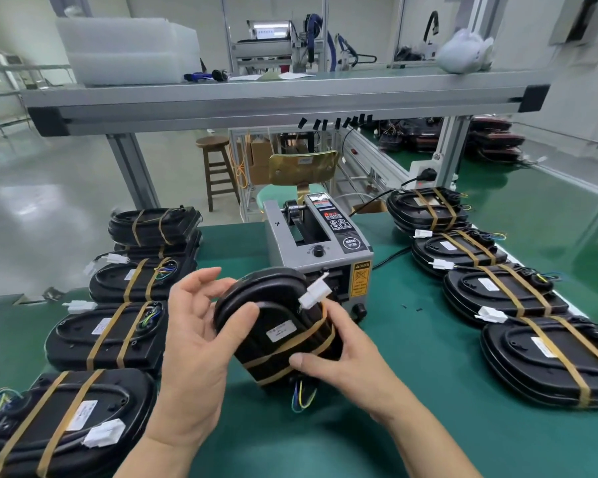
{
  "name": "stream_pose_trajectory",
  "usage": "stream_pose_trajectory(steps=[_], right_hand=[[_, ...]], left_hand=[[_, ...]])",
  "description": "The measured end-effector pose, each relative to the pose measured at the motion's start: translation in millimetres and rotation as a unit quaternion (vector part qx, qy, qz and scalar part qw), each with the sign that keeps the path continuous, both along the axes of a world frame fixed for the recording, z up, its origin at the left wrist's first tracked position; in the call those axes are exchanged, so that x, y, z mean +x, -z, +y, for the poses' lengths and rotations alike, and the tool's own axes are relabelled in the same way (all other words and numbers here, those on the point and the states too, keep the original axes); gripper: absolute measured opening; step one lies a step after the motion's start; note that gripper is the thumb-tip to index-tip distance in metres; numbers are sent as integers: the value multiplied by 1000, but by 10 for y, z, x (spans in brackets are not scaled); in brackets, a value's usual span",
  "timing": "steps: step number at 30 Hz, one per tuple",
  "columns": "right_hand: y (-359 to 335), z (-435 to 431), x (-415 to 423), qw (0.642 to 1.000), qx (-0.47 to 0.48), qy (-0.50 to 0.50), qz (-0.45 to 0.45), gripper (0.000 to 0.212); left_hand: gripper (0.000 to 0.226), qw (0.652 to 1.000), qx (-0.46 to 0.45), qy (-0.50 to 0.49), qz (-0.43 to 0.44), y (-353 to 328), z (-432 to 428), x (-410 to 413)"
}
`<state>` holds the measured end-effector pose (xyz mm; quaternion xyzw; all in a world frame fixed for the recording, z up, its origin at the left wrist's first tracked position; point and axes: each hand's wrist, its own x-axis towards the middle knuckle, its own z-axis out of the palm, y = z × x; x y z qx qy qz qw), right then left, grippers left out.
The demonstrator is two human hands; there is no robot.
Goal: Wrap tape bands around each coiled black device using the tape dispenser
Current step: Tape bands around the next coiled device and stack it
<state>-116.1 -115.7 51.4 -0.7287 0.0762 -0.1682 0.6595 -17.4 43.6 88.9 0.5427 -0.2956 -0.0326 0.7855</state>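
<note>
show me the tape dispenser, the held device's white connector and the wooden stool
tape dispenser [318, 251]: head view, top knob
white connector [314, 291]: head view, plastic housing
wooden stool [212, 142]: head view, round seat

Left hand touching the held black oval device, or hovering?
Touching. Head view: thumb of the left hand lies on the black oval device; right hand grips its taped end.

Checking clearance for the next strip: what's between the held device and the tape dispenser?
Head view: only the white connector of the device, before the tape dispenser.
</note>
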Motion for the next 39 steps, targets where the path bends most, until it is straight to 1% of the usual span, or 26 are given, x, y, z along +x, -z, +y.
stream_pose_trajectory(steps=[3,4,5,6,8,10,11,12,13,14,15,16,18,19,20,21,22,23,24,25,26,27,29,31,35,39], right_hand=[[-58,-67,-30,998,-34,39,-27,65],[-89,-106,-48,995,-74,56,-27,65],[-121,-153,-63,987,-137,76,-20,66],[-154,-193,-77,971,-217,95,-10,67],[-210,-227,-89,918,-379,116,9,69],[-237,-216,-74,859,-495,129,27,71],[-236,-200,-63,836,-530,135,33,71],[-226,-187,-49,822,-550,140,36,71],[-211,-181,-38,816,-559,144,39,70],[-200,-178,-26,814,-560,145,44,69],[-187,-177,-19,817,-556,145,51,69],[-179,-180,-20,819,-552,142,59,69],[-192,-187,-33,825,-546,125,67,67],[-217,-190,-41,840,-527,113,61,64],[-250,-192,-45,871,-478,102,48,59],[-291,-199,-39,913,-394,99,35,52],[-329,-214,-20,950,-290,116,22,42],[-357,-243,18,969,-190,158,9,28],[-367,-286,70,969,-111,221,9,14],[-367,-334,122,959,-50,279,29,6],[-362,-374,167,947,3,316,58,9],[-353,-402,213,939,56,329,84,12],[-347,-437,281,930,127,325,112,11],[-366,-447,321,927,154,321,123,8],[-383,-409,345,927,150,318,130,10],[-393,-365,375,926,143,318,146,13]], left_hand=[[43,997,-32,25,61,45,-32,-7],[39,996,-34,34,75,47,-38,-3],[36,995,-27,39,85,45,-38,2],[35,996,-8,37,85,40,-30,9],[39,997,46,13,56,29,0,30],[44,995,98,-5,2,-15,30,44],[47,989,140,-8,-40,-37,39,44],[51,975,201,-14,-88,-49,42,43],[55,953,271,-19,-135,-42,40,43],[58,927,332,-17,-172,-14,34,41],[59,906,378,-7,-190,37,29,35],[60,896,402,6,-189,99,31,26],[64,901,399,17,-166,221,56,16],[66,907,391,14,-159,272,73,26],[66,909,384,13,-160,307,84,35],[66,910,380,14,-164,328,90,39],[65,911,377,17,-168,340,90,39],[65,911,375,22,-169,351,89,36],[63,912,373,26,-166,359,88,32],[61,915,370,26,-161,362,89,23],[58,918,365,22,-157,358,89,11],[55,921,357,14,-153,352,85,-3],[52,924,348,-8,-157,352,72,-27],[49,921,350,-24,-169,374,67,-33],[61,918,350,-25,-186,411,138,13],[63,923,346,-22,-163,419,193,66]])
